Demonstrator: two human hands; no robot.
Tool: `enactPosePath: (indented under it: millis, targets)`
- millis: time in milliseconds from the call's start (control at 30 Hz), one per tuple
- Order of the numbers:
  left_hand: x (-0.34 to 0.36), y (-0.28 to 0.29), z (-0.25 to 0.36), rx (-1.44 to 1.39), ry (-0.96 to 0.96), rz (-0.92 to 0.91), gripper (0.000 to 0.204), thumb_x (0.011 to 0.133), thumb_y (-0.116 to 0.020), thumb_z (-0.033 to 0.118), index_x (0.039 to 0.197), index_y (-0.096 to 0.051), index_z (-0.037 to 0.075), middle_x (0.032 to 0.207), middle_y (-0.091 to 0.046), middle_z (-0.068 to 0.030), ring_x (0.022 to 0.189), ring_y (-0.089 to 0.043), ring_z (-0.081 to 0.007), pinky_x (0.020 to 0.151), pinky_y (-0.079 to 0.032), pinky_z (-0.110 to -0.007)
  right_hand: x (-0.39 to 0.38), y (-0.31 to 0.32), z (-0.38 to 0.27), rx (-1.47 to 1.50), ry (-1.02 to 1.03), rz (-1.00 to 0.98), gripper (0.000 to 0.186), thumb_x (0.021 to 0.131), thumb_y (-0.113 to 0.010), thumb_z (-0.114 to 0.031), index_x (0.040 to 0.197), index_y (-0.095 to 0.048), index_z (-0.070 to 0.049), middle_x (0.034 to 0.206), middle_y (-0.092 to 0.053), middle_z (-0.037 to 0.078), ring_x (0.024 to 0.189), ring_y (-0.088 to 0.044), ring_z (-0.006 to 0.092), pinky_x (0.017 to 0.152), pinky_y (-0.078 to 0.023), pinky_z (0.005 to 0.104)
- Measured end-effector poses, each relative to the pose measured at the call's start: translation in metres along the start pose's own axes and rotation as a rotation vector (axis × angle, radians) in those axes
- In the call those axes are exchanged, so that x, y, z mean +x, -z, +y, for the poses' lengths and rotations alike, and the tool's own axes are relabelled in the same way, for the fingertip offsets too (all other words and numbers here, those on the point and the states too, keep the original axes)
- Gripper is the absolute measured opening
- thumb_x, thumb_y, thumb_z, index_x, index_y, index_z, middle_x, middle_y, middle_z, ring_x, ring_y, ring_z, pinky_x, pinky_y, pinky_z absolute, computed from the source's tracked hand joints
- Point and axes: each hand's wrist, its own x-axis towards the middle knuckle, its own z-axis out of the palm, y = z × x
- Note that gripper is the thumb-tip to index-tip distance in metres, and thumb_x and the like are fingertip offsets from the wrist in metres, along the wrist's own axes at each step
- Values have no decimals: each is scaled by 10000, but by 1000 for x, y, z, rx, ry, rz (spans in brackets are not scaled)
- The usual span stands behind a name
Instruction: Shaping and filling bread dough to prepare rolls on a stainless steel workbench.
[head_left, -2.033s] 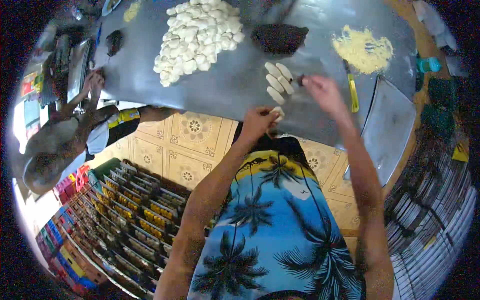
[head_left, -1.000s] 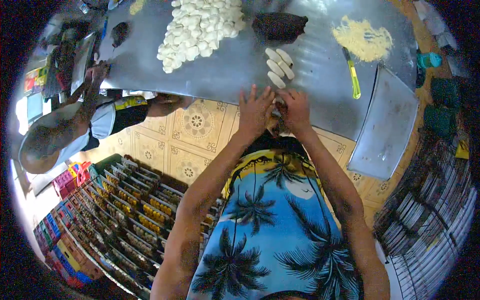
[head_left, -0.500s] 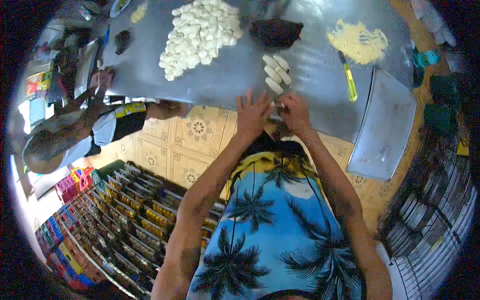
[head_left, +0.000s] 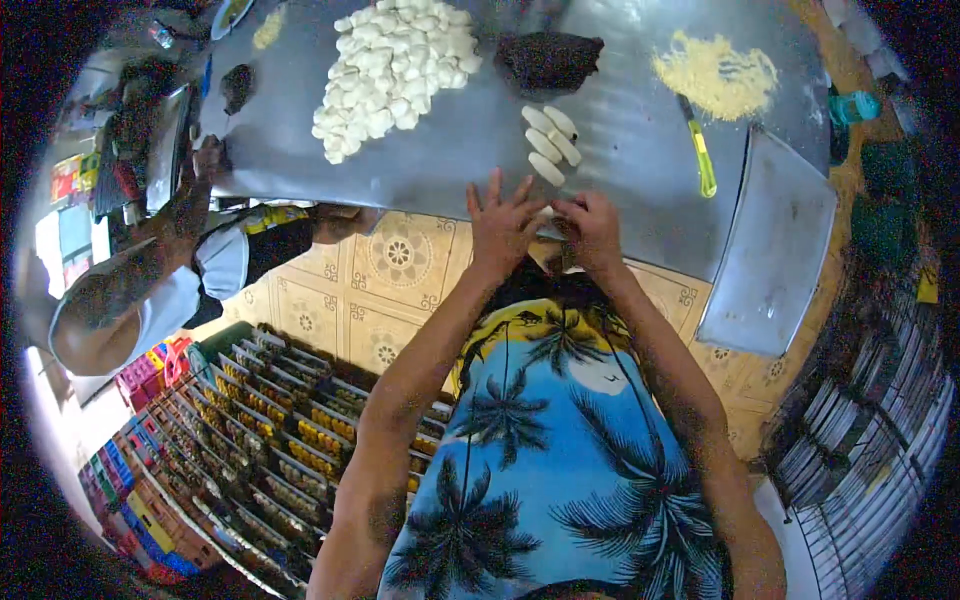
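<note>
Okay, head view: a small pale dough piece (head_left: 546,214) sits by the near edge of the surface (head_left: 440,155), between both hands. Left grip (head_left: 503,232) has its fingers spread; right grip (head_left: 593,228) curls in at the dough, can't tell whether it's pinching. Looks like the shaping step imo. Next move probably calls for gentle, even pressure, before joining the pale ovals (head_left: 544,144) just beyond.

Dough rolls (head_left: 547,145): block my way ahead.
Tabletop (head_left: 640,180): I can pass between them and the yellow-handled knife (head_left: 702,160).
</note>
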Motion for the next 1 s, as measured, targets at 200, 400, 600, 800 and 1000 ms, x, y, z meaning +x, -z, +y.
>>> enactPosePath:
  millis: [200,400,600,800,1000]
  targets:
    - [1,9,-3,-42,30,-147,349,943,-706,356,1279,-730,261,1516,-577,8,1505,-356,-393,1193,-142,-727,-8,-2,-11,-77,189,24,267,822,-763,-65,1087,-731,-55,1007,-703,134,907,-673,359,801,-541,440]
    - [30,19,4,-243,-18,-22,316,895,-748,210,1199,-739,127,1375,-652,-113,1360,-501,-418,1142,-330,-623,-19,5,-8,-55,67,-22,237,855,-741,-77,1087,-708,-36,990,-697,140,900,-668,349,806,-535,439]
    - [54,-7,-12,-413,-104,86,349,865,-738,67,1212,-699,50,1244,-678,-190,1117,-644,-408,970,-534,-477,29,-5,3,174,-265,180,224,887,-728,-111,1094,-686,-36,1019,-684,185,970,-626,414,882,-499,492]
    - [40,13,-69,-637,270,175,322,955,-686,140,1271,-674,84,1148,-707,-172,988,-671,-325,878,-548,-435,18,10,-6,-104,-133,242,262,1003,-640,-233,1111,-672,3,1038,-636,170,1025,-610,326,872,-491,421]
    - [83,86,-206,42,255,395,203,944,-636,65,1137,-694,76,1040,-690,-200,931,-654,-350,794,-537,-426,21,26,6,83,-310,91,210,1017,-624,-186,1069,-686,8,1026,-638,163,901,-633,278,809,-511,382]
